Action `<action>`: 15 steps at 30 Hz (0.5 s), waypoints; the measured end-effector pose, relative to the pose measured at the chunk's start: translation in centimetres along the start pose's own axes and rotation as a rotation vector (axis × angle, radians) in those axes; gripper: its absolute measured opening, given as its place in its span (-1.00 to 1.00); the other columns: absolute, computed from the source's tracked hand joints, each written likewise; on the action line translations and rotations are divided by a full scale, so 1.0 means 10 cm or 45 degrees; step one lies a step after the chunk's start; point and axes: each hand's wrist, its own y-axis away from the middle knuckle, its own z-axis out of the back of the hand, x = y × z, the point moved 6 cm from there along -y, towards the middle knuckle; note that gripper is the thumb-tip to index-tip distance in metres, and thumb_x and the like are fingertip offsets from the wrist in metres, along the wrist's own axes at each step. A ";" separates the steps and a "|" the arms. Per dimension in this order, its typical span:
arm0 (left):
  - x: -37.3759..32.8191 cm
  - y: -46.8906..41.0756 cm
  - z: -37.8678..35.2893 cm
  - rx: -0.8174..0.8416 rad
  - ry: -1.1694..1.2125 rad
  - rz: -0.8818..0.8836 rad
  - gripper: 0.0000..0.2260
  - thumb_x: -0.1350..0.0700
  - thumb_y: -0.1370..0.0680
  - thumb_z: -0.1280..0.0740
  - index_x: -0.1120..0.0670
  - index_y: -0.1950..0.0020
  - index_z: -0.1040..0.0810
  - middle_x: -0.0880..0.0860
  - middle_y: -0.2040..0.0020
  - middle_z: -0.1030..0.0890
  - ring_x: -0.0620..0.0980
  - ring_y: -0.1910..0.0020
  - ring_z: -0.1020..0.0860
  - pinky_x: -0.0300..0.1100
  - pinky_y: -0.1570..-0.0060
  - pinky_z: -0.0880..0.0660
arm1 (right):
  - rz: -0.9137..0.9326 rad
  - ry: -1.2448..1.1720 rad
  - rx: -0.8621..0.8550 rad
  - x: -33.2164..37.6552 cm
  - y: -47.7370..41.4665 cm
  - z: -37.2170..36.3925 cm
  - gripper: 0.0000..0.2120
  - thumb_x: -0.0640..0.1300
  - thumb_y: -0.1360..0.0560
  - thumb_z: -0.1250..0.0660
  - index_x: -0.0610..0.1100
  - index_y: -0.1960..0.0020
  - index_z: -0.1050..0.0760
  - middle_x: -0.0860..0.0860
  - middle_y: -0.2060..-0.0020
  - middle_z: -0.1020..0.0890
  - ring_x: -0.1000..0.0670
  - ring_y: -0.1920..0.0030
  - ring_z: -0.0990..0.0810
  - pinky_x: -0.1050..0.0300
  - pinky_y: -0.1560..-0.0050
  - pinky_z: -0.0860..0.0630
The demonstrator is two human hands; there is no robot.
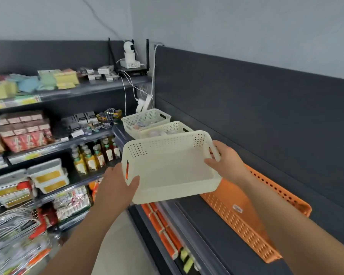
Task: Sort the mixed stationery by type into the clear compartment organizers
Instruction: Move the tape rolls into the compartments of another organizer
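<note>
Two hands hold one empty cream basket [167,143] in the air, one at each short end. The left hand [119,181] grips the near left end, thumb lying over the rim beside the handle slot and the other fingers hidden behind the wall. The right hand [224,161] grips the right end, its fingers curled round the handle bar there. The basket sits between the two hands, tilted so that its bare floor faces the camera, its perforated walls standing up on the far side.

Under the basket's right corner and the right forearm lies an orange basket [246,235], resting on the dark shelf top [213,241] and stretching toward the near right. Just beyond the held basket, on the same shelf, stand two more cream baskets in a row, the nearer one [167,127] and the farther one [147,116]; both have things inside, too blurred to name.

Below the shelf edge, orange packs [163,229] line a lower level. On the left, racks carry bottles [93,157], boxed goods and, on the top level, coloured pads [58,78]. At the far corner a white camera [129,52] sits on a box, with a power strip [144,103] hanging on its cables below.
</note>
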 end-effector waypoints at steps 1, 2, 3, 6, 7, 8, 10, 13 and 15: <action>0.02 -0.11 -0.04 0.020 -0.001 0.008 -0.73 -0.12 -0.48 -0.28 0.01 -0.07 -0.44 0.01 0.05 -0.52 -0.07 0.17 -0.52 -0.11 0.26 -0.51 | 0.014 -0.003 0.008 0.00 -0.14 -0.04 -0.78 -0.07 -0.46 -0.36 -0.02 -0.09 -0.43 0.07 0.11 -0.57 0.03 0.14 -0.56 0.13 0.25 -0.48; 0.04 -0.20 -0.09 0.036 -0.002 0.018 -0.74 -0.09 -0.49 -0.30 0.02 -0.09 -0.44 0.01 0.05 -0.52 -0.06 0.16 -0.52 -0.13 0.27 -0.49 | 0.023 -0.004 0.016 -0.02 -0.28 -0.07 -0.78 -0.07 -0.46 -0.37 -0.02 -0.08 -0.44 0.07 0.12 -0.57 0.02 0.13 -0.56 0.12 0.24 -0.48; 0.05 -0.29 -0.14 0.052 0.006 0.027 -0.75 -0.07 -0.50 -0.32 0.03 -0.09 -0.45 0.00 0.06 -0.53 -0.07 0.16 -0.51 -0.16 0.28 -0.47 | 0.029 -0.009 0.027 -0.04 -0.41 -0.11 -0.78 -0.08 -0.45 -0.37 -0.02 -0.08 -0.44 0.07 0.12 -0.58 0.02 0.12 -0.57 0.10 0.21 -0.50; 0.07 -0.55 -0.32 0.081 0.017 0.039 -0.76 -0.03 -0.51 -0.32 0.04 -0.11 -0.47 -0.02 0.08 -0.55 -0.08 0.14 -0.52 -0.16 0.26 -0.46 | 0.023 -0.011 0.069 -0.15 -0.83 -0.23 -0.71 -0.06 -0.45 -0.38 0.02 -0.15 -0.45 0.09 0.05 -0.60 0.03 0.05 -0.58 0.04 0.08 -0.57; 0.08 -0.62 -0.39 0.089 0.016 0.043 -0.77 -0.02 -0.52 -0.32 0.05 -0.12 -0.47 -0.02 0.09 -0.56 -0.08 0.14 -0.52 -0.17 0.25 -0.45 | 0.017 -0.004 0.078 -0.20 -0.97 -0.26 -0.66 -0.04 -0.45 -0.38 0.03 -0.20 -0.44 0.10 0.00 -0.60 0.03 0.00 -0.58 0.02 0.03 -0.57; 0.08 -0.69 -0.46 0.099 0.022 0.043 -0.78 0.00 -0.53 -0.32 0.05 -0.13 -0.48 -0.03 0.11 -0.55 -0.09 0.16 -0.51 -0.20 0.27 -0.43 | 0.008 0.007 0.090 -0.26 -1.10 -0.29 -0.63 -0.04 -0.45 -0.38 0.03 -0.24 -0.43 0.11 -0.04 -0.59 0.03 -0.03 -0.57 0.01 -0.02 -0.56; 0.07 -0.81 -0.63 0.129 0.026 0.034 -0.81 0.04 -0.55 -0.30 0.05 -0.13 -0.47 -0.07 0.20 -0.51 -0.15 0.24 -0.47 -0.33 0.36 -0.32 | -0.007 0.009 0.126 -0.40 -1.34 -0.35 -0.65 -0.08 -0.46 -0.38 0.03 -0.23 -0.44 0.11 -0.04 -0.60 0.04 -0.04 -0.58 0.04 -0.01 -0.57; 0.03 -0.98 -0.85 0.142 0.031 0.059 -0.87 0.08 -0.57 -0.29 0.05 -0.10 -0.48 -0.12 0.29 -0.46 -0.23 0.33 -0.42 -0.40 0.45 -0.24 | -0.038 -0.003 0.173 -0.66 -1.57 -0.44 -0.70 -0.16 -0.48 -0.37 0.01 -0.20 -0.47 0.10 -0.02 -0.61 0.06 -0.02 -0.59 0.18 0.13 -0.52; 0.00 -1.09 -0.98 0.129 0.059 0.096 -0.89 0.10 -0.56 -0.30 0.06 -0.06 -0.50 -0.12 0.29 -0.48 -0.24 0.33 -0.44 -0.40 0.44 -0.25 | -0.064 0.001 0.191 -0.85 -1.66 -0.49 -0.70 -0.17 -0.48 -0.38 0.00 -0.19 -0.48 0.10 -0.02 -0.61 0.08 -0.01 -0.60 0.23 0.16 -0.50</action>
